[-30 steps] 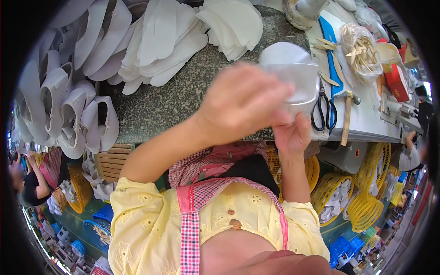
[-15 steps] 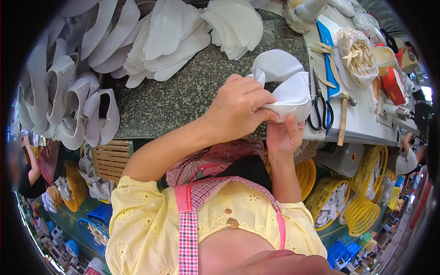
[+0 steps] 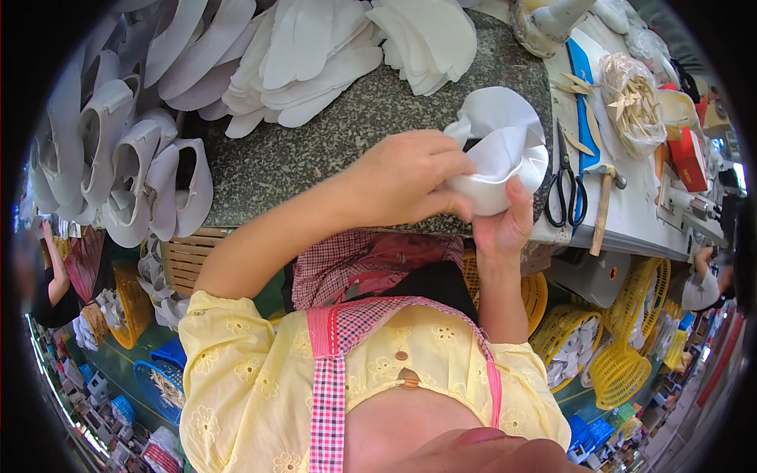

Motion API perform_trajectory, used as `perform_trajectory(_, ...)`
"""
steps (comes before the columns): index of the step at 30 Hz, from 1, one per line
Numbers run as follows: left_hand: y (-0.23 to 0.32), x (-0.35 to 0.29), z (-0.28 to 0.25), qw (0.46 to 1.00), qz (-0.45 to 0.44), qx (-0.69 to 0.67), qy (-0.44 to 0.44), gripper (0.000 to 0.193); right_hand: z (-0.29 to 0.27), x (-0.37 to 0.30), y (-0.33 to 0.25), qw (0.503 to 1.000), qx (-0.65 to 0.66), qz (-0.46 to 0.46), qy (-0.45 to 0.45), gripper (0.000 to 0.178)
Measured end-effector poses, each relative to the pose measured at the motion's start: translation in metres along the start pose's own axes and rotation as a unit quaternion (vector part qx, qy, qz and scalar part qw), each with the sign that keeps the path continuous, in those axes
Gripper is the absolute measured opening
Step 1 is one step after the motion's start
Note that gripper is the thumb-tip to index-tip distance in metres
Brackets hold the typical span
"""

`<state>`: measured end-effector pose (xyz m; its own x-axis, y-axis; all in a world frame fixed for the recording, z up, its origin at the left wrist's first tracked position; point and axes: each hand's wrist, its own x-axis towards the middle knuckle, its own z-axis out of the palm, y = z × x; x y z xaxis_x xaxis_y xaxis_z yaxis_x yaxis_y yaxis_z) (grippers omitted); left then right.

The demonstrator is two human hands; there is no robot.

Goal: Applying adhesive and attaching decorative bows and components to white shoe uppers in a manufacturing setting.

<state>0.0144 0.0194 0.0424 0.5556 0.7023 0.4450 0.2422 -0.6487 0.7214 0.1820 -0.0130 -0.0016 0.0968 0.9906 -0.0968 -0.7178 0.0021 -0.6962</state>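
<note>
Between both hands, over the front edge of the speckled stone slab point(image 3: 315, 150), is a white shoe upper point(image 3: 487, 189) with its curved sides folded inward. My left hand point(image 3: 418, 173) pinches its left side, the fingertips partly hidden by the material. From below, my right hand point(image 3: 502, 225) supports it, thumb up against the outer wall and fingers behind it. At the back of the slab lie a stack of long white sole-shaped pieces point(image 3: 300, 63) and a fan of white curved pieces point(image 3: 430, 43). More white shoe uppers point(image 3: 110, 158) hang over the slab's left end.
To the right lie black-handled scissors point(image 3: 564, 197), a wooden-handled hammer point(image 3: 604, 209), a blue strip point(image 3: 583, 110) and a bag of pale slivers point(image 3: 629, 102). A red box point(image 3: 688, 160) is beyond. Yellow baskets point(image 3: 572, 347) of white pieces stand below the bench.
The shoe upper has turned in my hands, and its inner flap now shows more toward the middle. My left hand has moved slightly down its left side. The whole view has shifted slightly.
</note>
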Motion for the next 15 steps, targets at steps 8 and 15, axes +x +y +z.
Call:
perform_trajectory(8,-0.01,0.0,-0.012,0.967,-0.158,-0.162,-0.114,0.019,-0.003,0.007,0.006,0.985,-0.082,-0.127,-0.077,0.037)
perform_trajectory(15,-0.008,-0.014,0.001,0.997,-0.039,0.008,0.065,0.015,-0.001,0.008,0.023,0.971,-0.113,-0.196,-0.071,0.036)
